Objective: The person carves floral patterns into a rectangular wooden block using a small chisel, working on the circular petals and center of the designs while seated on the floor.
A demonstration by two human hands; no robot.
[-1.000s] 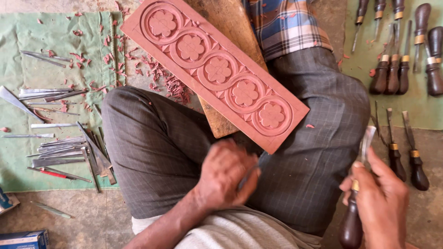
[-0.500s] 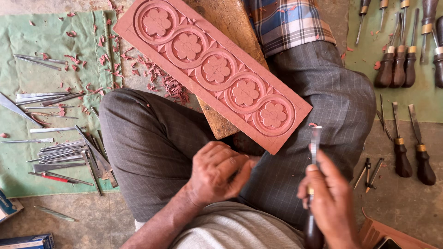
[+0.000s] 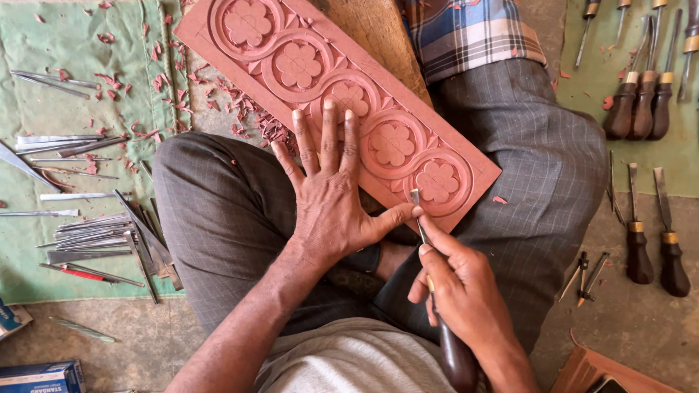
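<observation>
A long reddish carved panel (image 3: pixel 306 69) with round flower medallions lies slanted across my crossed legs and a wooden block (image 3: pixel 378 33). My left hand (image 3: pixel 328 196) lies flat, fingers spread, with its fingertips on the panel's near edge and its thumb touching a blade. My right hand (image 3: pixel 459 291) grips a chisel (image 3: pixel 440 306) with a dark wooden handle. Its metal tip sits at the panel's near edge, just below the last flower medallion (image 3: pixel 437 182).
Several bare metal blades (image 3: pixel 95 236) lie on a green cloth (image 3: pixel 44 124) at left, among red wood chips (image 3: pixel 175 102). More wooden-handled chisels (image 3: pixel 644 109) lie on a green cloth at right, and others (image 3: pixel 655 244) on the floor. A blue box (image 3: pixel 40 375) sits bottom left.
My left hand opened from a loose fist and spread flat onto the panel. My right hand moved left and forward with the chisel, bringing its tip to the panel's edge.
</observation>
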